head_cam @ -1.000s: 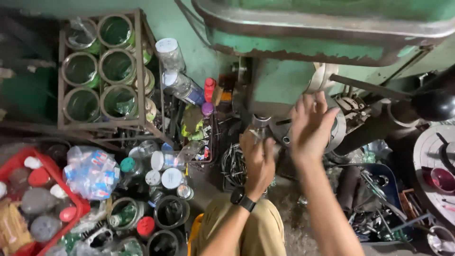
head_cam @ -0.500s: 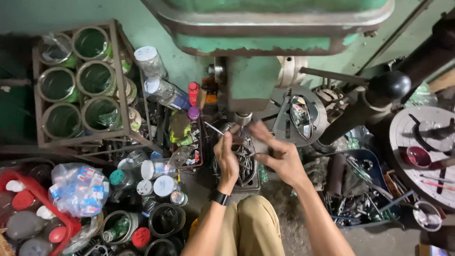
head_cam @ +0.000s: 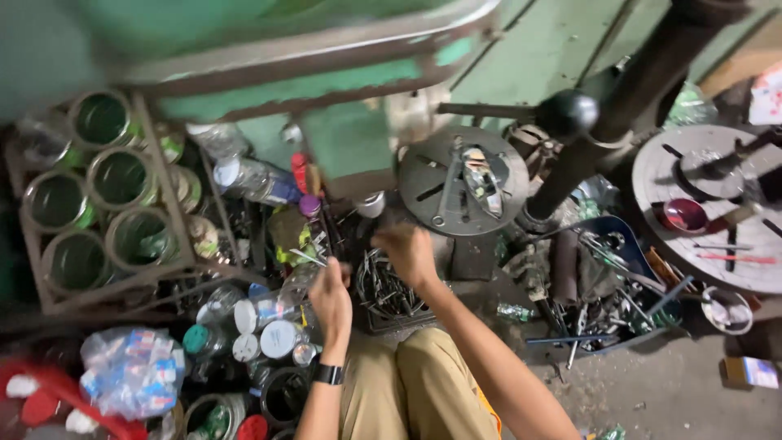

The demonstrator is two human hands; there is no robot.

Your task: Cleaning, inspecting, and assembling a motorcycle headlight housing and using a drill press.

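We take the dark tray of metal parts (head_cam: 389,295) on the floor, just ahead of our knees, as our landmark. It holds a tangle of thin metal rods and wire-like pieces, heaped loosely. To the left of the tray stands a metal rack (head_cam: 122,269) whose compartments hold round green tins (head_cam: 120,178), open side toward us. Between rack and tray lie clear plastic bottles (head_cam: 254,181) and small white-lidded jars (head_cam: 278,338). Further left and nearer us sits a clear bag of small packets (head_cam: 130,371), beside a red crate (head_cam: 49,391). To the right of the tray a blue bin (head_cam: 626,236) is filled with long metal tools and rods. Beyond the tray, a round slotted machine plate (head_cam: 463,181) sits under the green machine body (head_cam: 326,49).

Our left hand (head_cam: 332,300) hovers at the tray's left edge, wrist bent up, a black watch (head_cam: 328,375) on it; its fingers curl inward around a thin metal rod (head_cam: 314,259), though blur keeps us from being sure of the grip. Our right hand (head_cam: 409,254) reaches over the tray's far edge, forearm stretched forward from the lower right. Its fingers are bent downward, and we cannot tell whether they hold anything, because the hand is blurred.
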